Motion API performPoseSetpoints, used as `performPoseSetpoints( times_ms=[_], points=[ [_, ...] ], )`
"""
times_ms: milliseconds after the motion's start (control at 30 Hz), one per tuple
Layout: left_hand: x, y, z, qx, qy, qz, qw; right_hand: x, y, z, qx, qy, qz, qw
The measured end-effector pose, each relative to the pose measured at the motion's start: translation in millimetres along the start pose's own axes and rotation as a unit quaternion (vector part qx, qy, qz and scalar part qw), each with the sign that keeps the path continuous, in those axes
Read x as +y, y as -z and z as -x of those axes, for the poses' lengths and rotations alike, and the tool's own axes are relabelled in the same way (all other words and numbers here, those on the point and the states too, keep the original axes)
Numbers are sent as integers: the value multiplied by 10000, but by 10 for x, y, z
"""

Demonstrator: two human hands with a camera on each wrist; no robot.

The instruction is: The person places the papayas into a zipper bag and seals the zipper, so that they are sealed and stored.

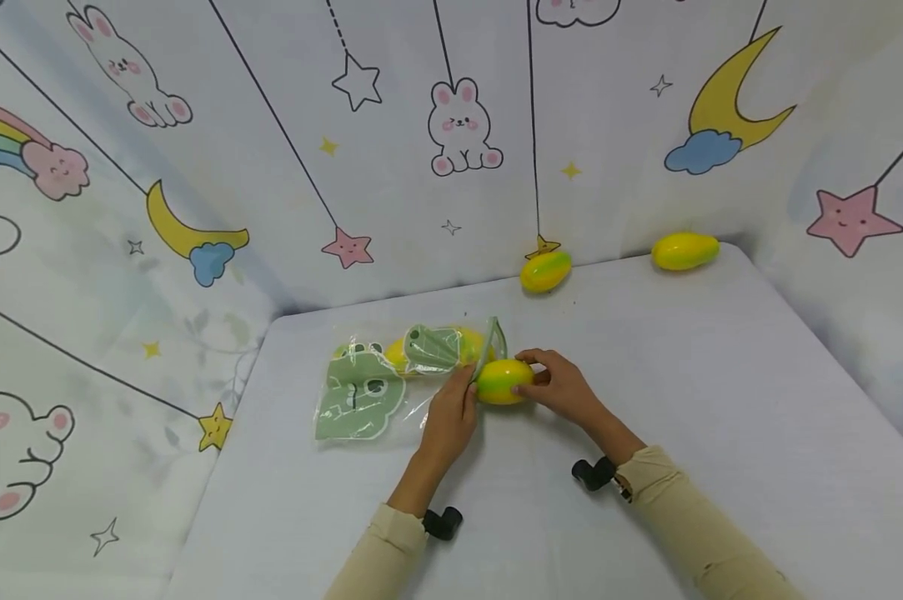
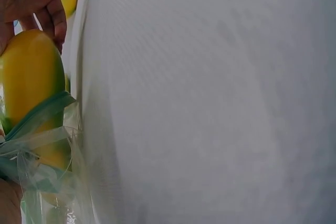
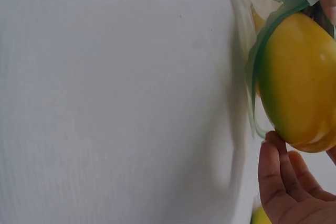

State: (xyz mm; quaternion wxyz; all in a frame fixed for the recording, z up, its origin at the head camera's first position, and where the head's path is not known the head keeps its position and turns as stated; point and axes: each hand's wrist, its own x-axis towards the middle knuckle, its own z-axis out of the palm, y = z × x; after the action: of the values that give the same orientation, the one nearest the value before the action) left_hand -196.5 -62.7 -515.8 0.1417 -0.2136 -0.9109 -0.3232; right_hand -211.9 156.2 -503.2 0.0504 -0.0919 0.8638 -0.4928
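A yellow mango-like fruit (image 1: 504,382) with a green streak lies at the mouth of a clear zip bag (image 1: 361,400) printed with a green cartoon frog. My right hand (image 1: 564,387) grips the fruit's outer end between thumb and fingers. At the bag's opening, my left hand (image 1: 451,412) pinches the rim beside the fruit. The green zip edge (image 3: 257,56) curves round the fruit's inner end in the right wrist view. Another yellow fruit (image 1: 396,354) shows inside the bag, partly hidden by the print. In the left wrist view, little of the left hand (image 2: 8,203) is visible.
Two more yellow-green fruits lie along the back of the white table (image 1: 721,400), one near the middle (image 1: 546,272) and one by the right corner (image 1: 685,251). A patterned cloth wall (image 1: 391,183) rises behind the table and at its sides.
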Motion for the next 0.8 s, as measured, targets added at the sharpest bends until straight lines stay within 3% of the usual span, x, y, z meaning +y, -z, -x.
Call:
performPoseSetpoints(
  times_ms=[267,567,800],
  points=[
    [9,-22,4,94,138,-134,9998,-44,-93,18,230,-140,11,9996],
    [16,-24,3,394,-59,-268,9988,-102,-231,33,709,-538,-331,9955],
    [30,-44,-1,445,-206,-234,9985,-129,-335,18,1174,-849,-387,9887]
  ],
)
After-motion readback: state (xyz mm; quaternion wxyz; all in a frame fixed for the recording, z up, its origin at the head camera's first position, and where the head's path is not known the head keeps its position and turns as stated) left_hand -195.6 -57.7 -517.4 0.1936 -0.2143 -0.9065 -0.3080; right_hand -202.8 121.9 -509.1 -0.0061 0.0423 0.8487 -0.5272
